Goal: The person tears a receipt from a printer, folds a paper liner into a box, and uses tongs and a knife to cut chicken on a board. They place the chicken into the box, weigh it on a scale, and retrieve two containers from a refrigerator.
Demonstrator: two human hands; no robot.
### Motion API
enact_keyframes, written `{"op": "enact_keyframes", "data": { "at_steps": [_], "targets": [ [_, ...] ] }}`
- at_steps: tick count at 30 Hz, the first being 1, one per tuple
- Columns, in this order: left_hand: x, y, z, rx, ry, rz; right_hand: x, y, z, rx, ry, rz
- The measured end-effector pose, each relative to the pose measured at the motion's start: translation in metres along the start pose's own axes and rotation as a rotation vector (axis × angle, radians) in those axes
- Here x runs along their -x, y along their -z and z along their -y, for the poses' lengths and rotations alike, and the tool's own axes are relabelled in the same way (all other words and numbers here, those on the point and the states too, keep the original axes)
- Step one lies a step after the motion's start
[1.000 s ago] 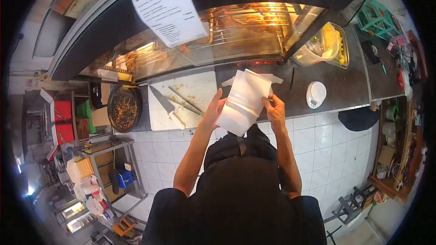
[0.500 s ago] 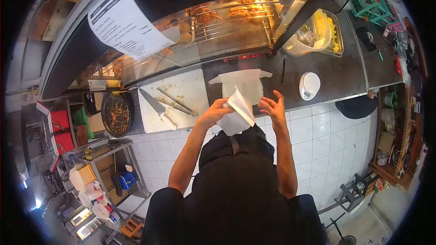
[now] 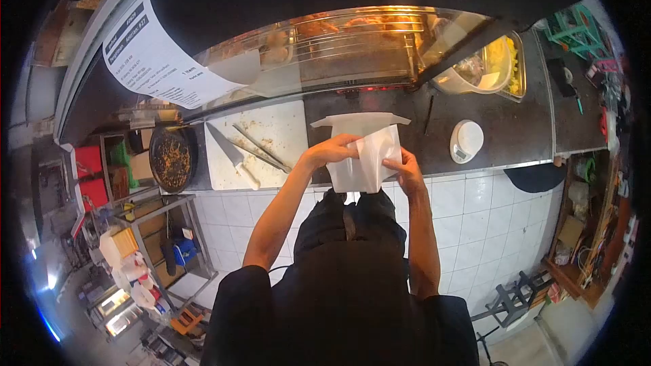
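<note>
A small white paper bag [image 3: 378,156] is between my hands, above the counter's front edge. My left hand [image 3: 332,150] grips its left side, with some fingers behind the paper. On the right edge, the thumb and fingers of my right hand [image 3: 407,168] pinch it. Just beyond, a flat white sheet with side flaps [image 3: 359,120] lies on the dark counter, partly hidden by the bag and my hands. To the left, a knife [image 3: 232,156] and metal tongs [image 3: 261,148] rest on a white cutting board [image 3: 288,122] with brown crumbs.
A white kitchen scale [image 3: 467,141] stands on the counter to the right. Behind are a lit glass food warmer [image 3: 352,54] and a tub [image 3: 475,74] beside a tray of yellow pieces. A black pan [image 3: 173,163] with brown bits sits left; a printed paper [image 3: 163,61] hangs above.
My right hand has come in from apart and now grips the bag's right edge. The bag has turned flatter towards me, and my left hand has shifted slightly right and forward.
</note>
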State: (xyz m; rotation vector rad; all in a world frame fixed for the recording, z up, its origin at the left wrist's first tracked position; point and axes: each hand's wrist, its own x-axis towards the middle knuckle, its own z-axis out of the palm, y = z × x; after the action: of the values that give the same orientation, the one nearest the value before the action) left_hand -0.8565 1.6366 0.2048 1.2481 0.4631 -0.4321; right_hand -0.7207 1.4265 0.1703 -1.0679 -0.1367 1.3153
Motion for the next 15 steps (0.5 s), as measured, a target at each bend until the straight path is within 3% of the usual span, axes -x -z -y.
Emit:
{"op": "enact_keyframes", "data": {
  "at_steps": [1, 2, 4, 5, 7, 9, 15],
  "targets": [
    [-0.004, 0.001, -0.002, -0.111, 0.048, -0.064, -0.003, 0.002, 0.004, 0.103, 0.021, -0.051],
    [-0.011, 0.001, 0.006, -0.361, 0.100, -0.274, -0.009, 0.007, 0.002, 0.103, 0.010, -0.041],
    [-0.046, 0.023, 0.049, -0.421, 0.081, -0.267, -0.020, 0.018, -0.006, 0.426, -0.006, -0.211],
    [-0.051, 0.025, 0.046, -0.487, 0.054, -0.248, -0.023, 0.016, -0.004, 0.427, -0.013, -0.202],
    [-0.056, 0.026, 0.041, -0.545, 0.089, -0.306, -0.028, 0.013, 0.001, 0.886, -0.031, -0.420],
    [-0.074, 0.041, 0.059, -0.730, 0.092, -0.276, -0.031, 0.010, 0.004, 0.977, -0.052, -0.445],
    [-0.071, 0.034, 0.062, -0.761, 0.117, -0.419, -0.035, 0.001, -0.002, 1.236, -0.070, -0.494]
  ]
}}
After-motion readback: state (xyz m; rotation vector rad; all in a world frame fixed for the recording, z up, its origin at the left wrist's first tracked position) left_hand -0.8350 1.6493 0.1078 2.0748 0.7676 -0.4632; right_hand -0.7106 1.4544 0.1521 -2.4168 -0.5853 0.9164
